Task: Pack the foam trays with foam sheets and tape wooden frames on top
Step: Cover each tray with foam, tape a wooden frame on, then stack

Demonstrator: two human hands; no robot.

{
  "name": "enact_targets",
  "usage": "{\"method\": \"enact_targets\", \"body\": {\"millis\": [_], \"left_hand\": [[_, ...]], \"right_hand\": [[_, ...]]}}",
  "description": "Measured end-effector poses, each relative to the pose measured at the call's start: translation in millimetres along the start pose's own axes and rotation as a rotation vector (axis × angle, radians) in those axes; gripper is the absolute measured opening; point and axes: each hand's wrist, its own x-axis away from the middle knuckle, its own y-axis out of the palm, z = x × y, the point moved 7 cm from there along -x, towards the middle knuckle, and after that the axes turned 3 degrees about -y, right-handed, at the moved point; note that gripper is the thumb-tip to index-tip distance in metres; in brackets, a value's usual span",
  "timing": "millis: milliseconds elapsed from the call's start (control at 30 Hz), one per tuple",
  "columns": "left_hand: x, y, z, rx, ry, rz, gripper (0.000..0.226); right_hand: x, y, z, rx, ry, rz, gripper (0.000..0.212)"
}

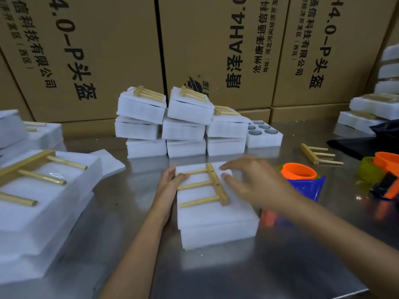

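A white foam tray (218,231) covered by a foam sheet (212,212) lies in the middle of the steel table. On it rests a wooden frame (216,186), a bar with three dowels pointing left. My left hand (170,186) grips the tray's left edge, thumb on top by the upper dowel's tip. My right hand (250,182) hovers over the tray's right side with fingers spread and straight, fingertips near the frame's bar. Whether they touch the foam is unclear because of blur.
Stacked packed trays (183,126) stand behind, some topped with frames. An uncovered tray with round holes (264,134) sits beside them. More trays lie at left (43,190) and far right (367,108). A loose frame (317,154), an orange tape dispenser (299,171) and tape rolls (370,171) lie right.
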Motion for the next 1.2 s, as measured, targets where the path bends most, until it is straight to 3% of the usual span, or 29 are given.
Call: {"method": "enact_targets", "body": {"millis": [100,200,333,367,433,500,567,667,833,967,1200], "left_hand": [[0,2,1,-0.040,-0.014,-0.020,0.042],[-2,3,1,-0.069,-0.054,-0.034,0.060],[-6,4,0,-0.192,-0.114,0.005,0.088],[-7,3,-2,-0.194,-0.126,0.019,0.084],[-4,1,-2,-0.112,-0.107,0.043,0.055],[2,-9,15,-0.117,0.030,0.169,0.025],[12,-13,46,-0.276,0.237,0.277,0.021],[35,31,90,-0.347,0.430,0.111,0.030],[93,157,76,-0.443,0.089,-0.508,0.058],[112,165,80,-0.310,0.067,-0.511,0.030],[120,146,87,-0.200,-0.072,-0.495,0.037]], "right_hand": [[2,-18,75,0.131,0.288,0.120,0.023],[27,-11,148,0.223,0.606,0.051,0.044],[40,2,168,0.301,0.595,0.126,0.068],[42,0,167,0.318,0.598,0.184,0.068],[45,-7,166,0.341,0.588,0.310,0.065],[48,-16,167,0.296,0.589,0.432,0.062],[49,-28,170,0.238,0.630,0.510,0.064],[38,-54,156,0.173,0.548,0.613,0.060],[19,-85,111,-0.009,0.415,0.723,0.061],[16,-94,86,-0.035,0.331,0.708,0.061],[17,-95,68,-0.014,0.351,0.628,0.054]]}}
